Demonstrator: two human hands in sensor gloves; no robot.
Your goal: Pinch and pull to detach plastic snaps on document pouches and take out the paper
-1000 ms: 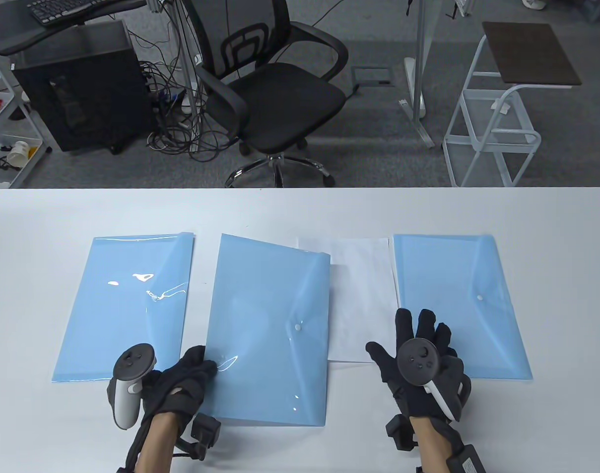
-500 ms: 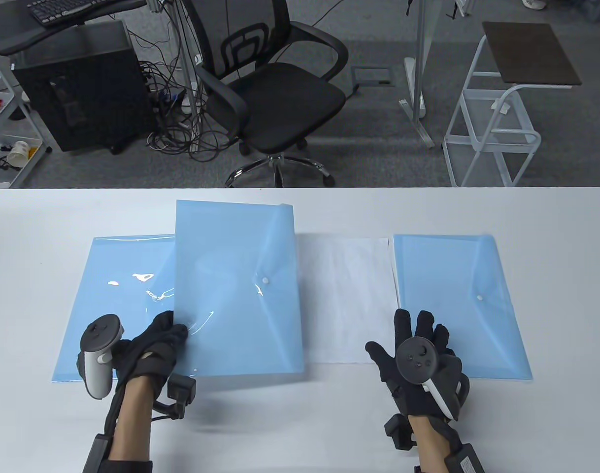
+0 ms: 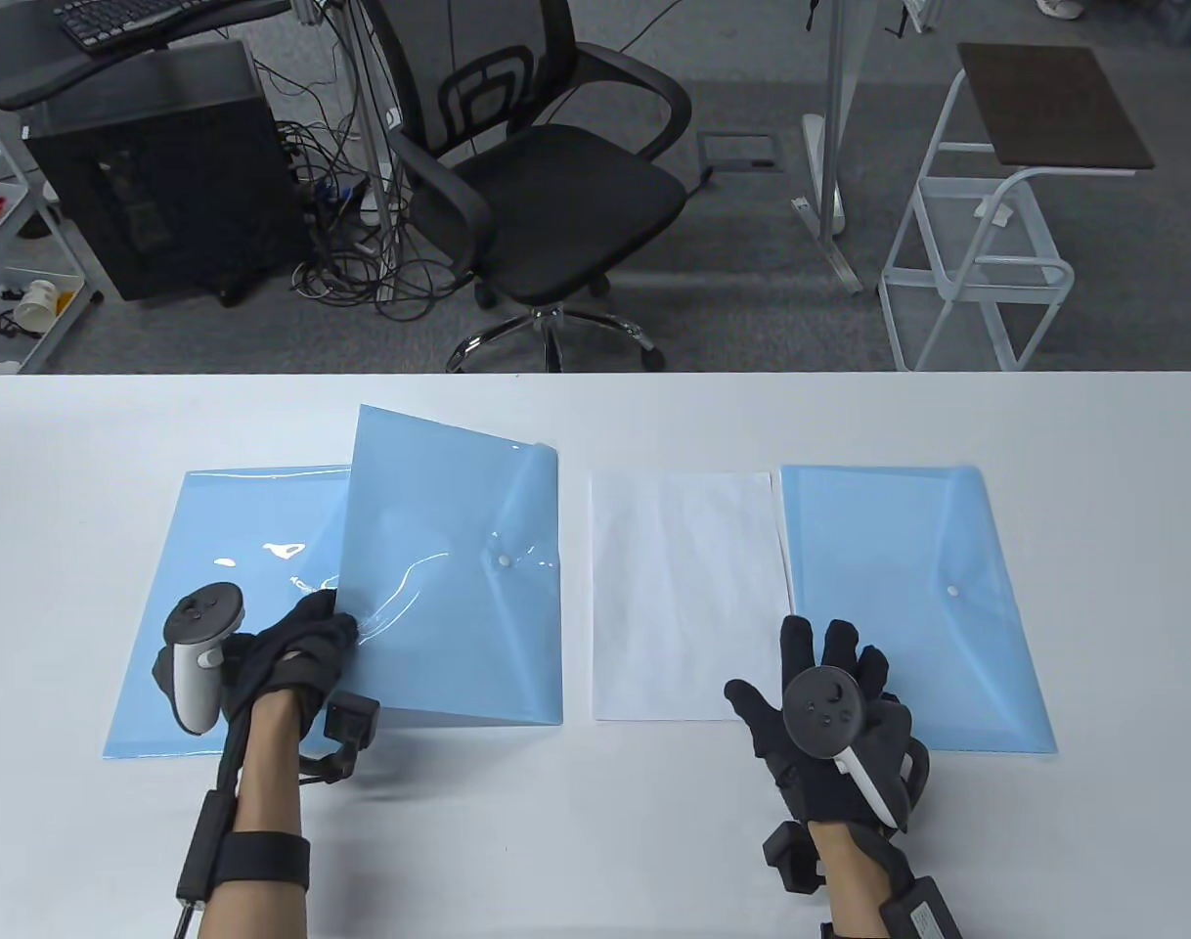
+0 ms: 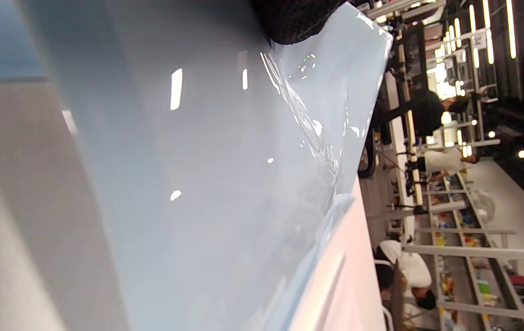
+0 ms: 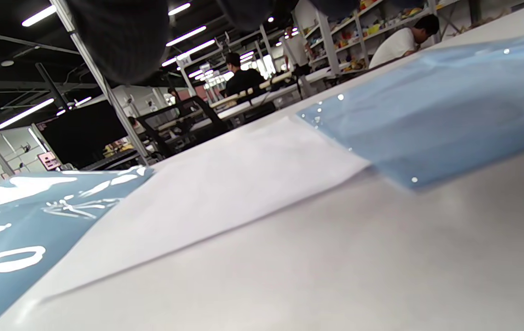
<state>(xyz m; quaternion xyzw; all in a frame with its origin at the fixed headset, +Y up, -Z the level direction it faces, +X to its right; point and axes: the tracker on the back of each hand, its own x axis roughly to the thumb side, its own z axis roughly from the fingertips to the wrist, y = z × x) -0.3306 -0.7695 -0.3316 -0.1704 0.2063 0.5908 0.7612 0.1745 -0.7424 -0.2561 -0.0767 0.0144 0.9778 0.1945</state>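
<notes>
My left hand: pinches the lifted pouch by its near edge, to put it aside, I think.
My right hand: fingers spread, holds nothing, over the next pouch.
Paper: flat between my hands.

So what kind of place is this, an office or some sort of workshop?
Probably a shared lab or workshop with office furniture. Behind the white table are a black office chair and a computer tower with tangled cables. The wrist views show rows of benches, stocked shelves and other people working.
</notes>
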